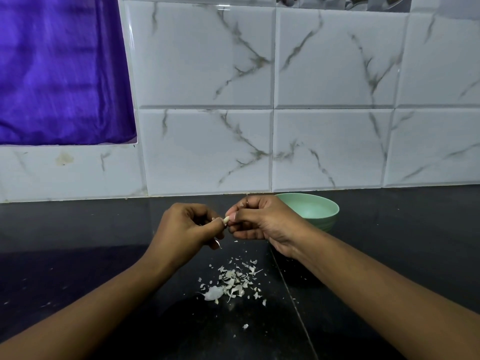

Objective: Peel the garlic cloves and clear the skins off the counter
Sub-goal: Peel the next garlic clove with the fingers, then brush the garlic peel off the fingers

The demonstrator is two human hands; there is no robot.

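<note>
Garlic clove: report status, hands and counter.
Mid-air, left hand and right hand both pinch the garlic clove. Loose skins scattered on the counter below, not cleared. A green bowl behind right hand; nothing blocking.

head-worn view, looking down, counter (78, 255) close

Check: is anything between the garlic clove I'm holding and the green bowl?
Only the right hand itself: it pinches the garlic clove and sits in front of the green bowl, hiding its left rim. No other object shows between them.
</note>
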